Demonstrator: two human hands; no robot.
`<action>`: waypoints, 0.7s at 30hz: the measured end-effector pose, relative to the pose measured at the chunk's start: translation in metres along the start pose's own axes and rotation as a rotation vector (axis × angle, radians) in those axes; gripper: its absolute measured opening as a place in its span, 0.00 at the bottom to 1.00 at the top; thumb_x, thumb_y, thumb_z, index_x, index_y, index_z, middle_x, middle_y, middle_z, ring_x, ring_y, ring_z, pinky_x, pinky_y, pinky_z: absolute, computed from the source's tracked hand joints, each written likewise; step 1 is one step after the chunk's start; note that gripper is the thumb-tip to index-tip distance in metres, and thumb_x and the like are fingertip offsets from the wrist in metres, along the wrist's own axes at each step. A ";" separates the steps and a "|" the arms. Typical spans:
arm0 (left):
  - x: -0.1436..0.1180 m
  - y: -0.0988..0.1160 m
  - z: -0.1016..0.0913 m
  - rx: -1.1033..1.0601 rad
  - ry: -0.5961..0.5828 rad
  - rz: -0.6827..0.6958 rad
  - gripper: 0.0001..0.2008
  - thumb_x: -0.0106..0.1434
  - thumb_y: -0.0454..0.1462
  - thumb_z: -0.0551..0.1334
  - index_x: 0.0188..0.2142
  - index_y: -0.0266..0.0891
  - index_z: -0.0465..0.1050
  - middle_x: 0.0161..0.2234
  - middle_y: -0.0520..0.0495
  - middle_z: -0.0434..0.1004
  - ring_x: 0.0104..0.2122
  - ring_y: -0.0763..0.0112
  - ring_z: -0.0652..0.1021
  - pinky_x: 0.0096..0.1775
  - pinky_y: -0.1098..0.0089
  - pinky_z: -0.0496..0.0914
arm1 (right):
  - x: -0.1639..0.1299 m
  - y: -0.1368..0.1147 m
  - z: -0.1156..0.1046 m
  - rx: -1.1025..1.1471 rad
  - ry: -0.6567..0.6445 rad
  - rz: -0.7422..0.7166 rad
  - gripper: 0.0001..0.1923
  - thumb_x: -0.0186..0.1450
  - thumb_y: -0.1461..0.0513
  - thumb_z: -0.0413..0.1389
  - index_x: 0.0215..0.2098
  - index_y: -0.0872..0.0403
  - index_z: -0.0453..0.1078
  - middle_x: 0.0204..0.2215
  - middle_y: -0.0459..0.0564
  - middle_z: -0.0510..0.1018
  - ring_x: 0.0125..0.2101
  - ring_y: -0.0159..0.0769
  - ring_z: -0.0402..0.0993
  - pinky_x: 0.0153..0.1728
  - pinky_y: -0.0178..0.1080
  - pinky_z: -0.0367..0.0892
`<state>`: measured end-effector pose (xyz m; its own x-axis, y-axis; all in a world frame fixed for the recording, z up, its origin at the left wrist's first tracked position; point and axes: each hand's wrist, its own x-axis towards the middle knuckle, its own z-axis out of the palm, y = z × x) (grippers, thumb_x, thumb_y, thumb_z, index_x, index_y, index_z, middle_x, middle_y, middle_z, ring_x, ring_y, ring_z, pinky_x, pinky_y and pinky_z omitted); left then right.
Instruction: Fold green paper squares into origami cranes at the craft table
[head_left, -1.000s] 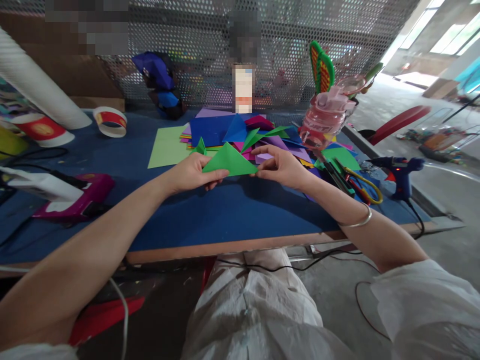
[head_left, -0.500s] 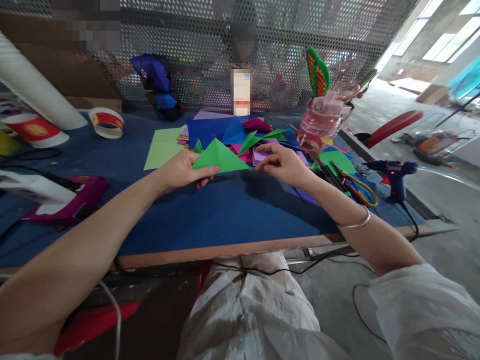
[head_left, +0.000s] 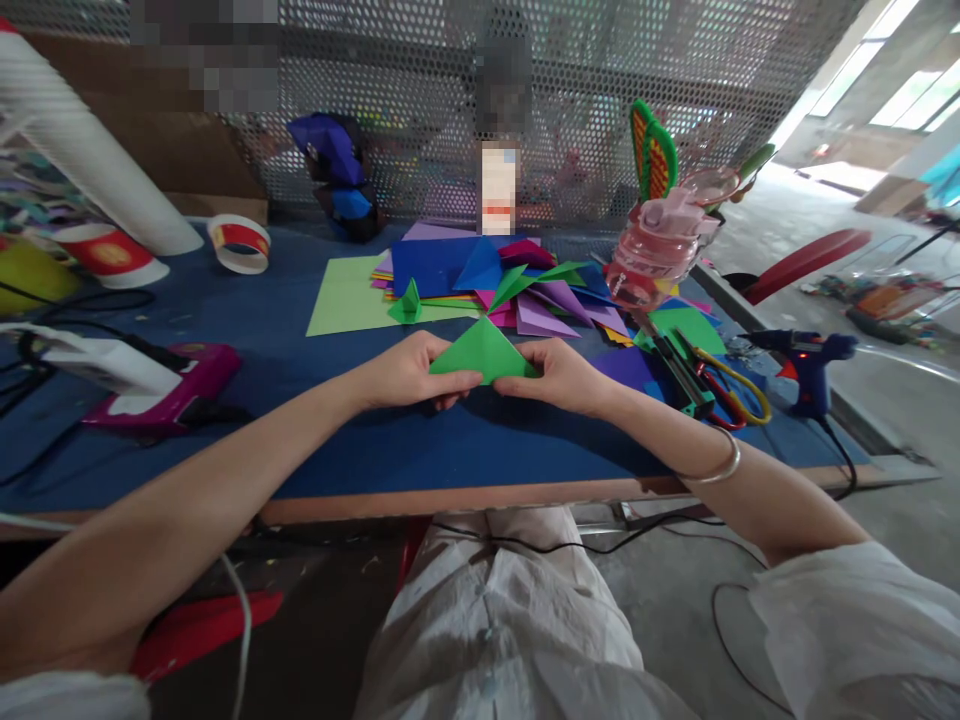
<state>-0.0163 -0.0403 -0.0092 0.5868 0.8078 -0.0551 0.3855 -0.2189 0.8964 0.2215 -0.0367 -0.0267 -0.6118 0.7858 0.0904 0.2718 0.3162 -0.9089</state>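
A bright green folded paper (head_left: pixel 484 350) is showing a triangular face, its peak pointing away from the person and a faint crease running down from it. The left hand (head_left: pixel 401 372) and right hand (head_left: pixel 561 380) are pinching its two side corners, thumbs lying across the front and covering them. The paper is sitting over the blue tabletop (head_left: pixel 450 450), whose bare stretch is reaching from the hands to the wooden front edge (head_left: pixel 450 502). Beyond, a small folded green piece (head_left: pixel 409 303) and a paper pile (head_left: pixel 435 268) are bordering that room; scissors (head_left: pixel 742 395) are lying farther right.
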 end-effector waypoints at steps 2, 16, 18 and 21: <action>0.000 0.001 0.002 0.025 0.011 0.038 0.16 0.55 0.49 0.71 0.24 0.39 0.76 0.20 0.50 0.77 0.20 0.73 0.74 0.24 0.74 0.68 | 0.000 0.000 0.001 -0.037 0.017 0.006 0.17 0.58 0.50 0.64 0.32 0.56 0.77 0.25 0.43 0.73 0.26 0.30 0.65 0.29 0.34 0.62; 0.003 0.001 0.007 0.079 0.063 0.074 0.12 0.52 0.44 0.66 0.25 0.37 0.75 0.19 0.56 0.66 0.21 0.78 0.63 0.24 0.74 0.56 | -0.002 0.001 0.011 -0.131 0.120 -0.011 0.21 0.59 0.46 0.63 0.29 0.56 0.75 0.24 0.47 0.78 0.26 0.33 0.70 0.28 0.34 0.62; 0.004 0.001 0.004 0.092 0.096 0.063 0.12 0.52 0.45 0.67 0.26 0.36 0.77 0.21 0.55 0.70 0.22 0.76 0.67 0.25 0.74 0.59 | -0.001 0.002 0.009 -0.150 0.157 -0.025 0.20 0.60 0.46 0.62 0.28 0.56 0.74 0.24 0.47 0.78 0.25 0.33 0.70 0.27 0.35 0.61; 0.004 0.000 -0.001 0.103 0.112 0.051 0.13 0.52 0.45 0.67 0.27 0.36 0.78 0.22 0.54 0.74 0.23 0.75 0.69 0.27 0.74 0.62 | 0.000 0.001 0.007 -0.141 0.162 -0.038 0.20 0.60 0.47 0.61 0.29 0.56 0.74 0.24 0.48 0.79 0.25 0.34 0.71 0.27 0.35 0.61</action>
<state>-0.0147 -0.0359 -0.0089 0.5266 0.8490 0.0444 0.4313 -0.3118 0.8466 0.2161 -0.0400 -0.0305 -0.4996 0.8434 0.1976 0.3592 0.4093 -0.8387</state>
